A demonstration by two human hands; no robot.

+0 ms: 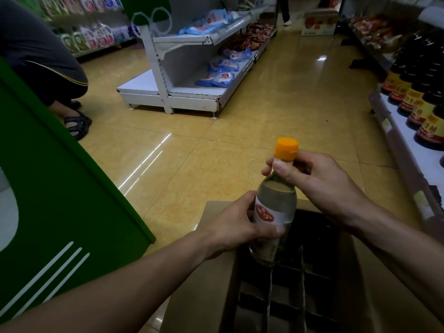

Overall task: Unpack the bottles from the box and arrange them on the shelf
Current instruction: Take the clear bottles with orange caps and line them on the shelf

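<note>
Shop aisle — over the box, an upright bottle: left hand grips its body, right hand pinches its neck — shelf lies rightward.

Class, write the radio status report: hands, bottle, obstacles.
Left hand grips bottle at label; right hand pinches its neck. Bottle held over open box. Dark bottles line the shelf at right.

At three o'clock, the dark bottles on the shelf carry red-and-yellow labels reading 生抽. The clear bottle at six o'clock has red label script, unreadable.
</note>
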